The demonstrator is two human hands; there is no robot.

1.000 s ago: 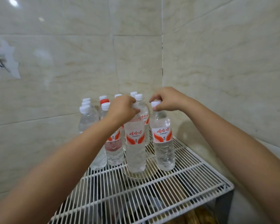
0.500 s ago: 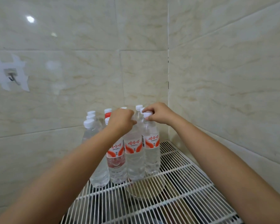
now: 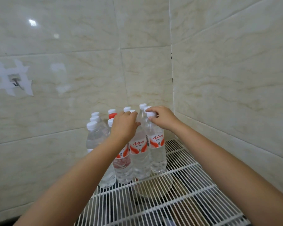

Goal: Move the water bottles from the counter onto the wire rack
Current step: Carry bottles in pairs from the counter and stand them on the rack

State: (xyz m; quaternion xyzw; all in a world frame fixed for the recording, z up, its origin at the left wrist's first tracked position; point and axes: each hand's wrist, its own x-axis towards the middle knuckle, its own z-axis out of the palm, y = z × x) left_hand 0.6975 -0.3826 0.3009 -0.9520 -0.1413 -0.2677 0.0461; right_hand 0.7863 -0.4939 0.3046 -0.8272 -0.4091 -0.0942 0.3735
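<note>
A home kitchen corner: glossy marbled wall tiles (image 3: 227, 79), an adhesive hook (image 3: 15, 82), a white wire rack (image 3: 186, 185).

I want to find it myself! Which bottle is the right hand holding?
Look at the white wire rack in the tiled corner, where bottles crowd together. The right hand pinches the cap of the front-row bottle nearest the right wall, with bare rack beside it.
</note>
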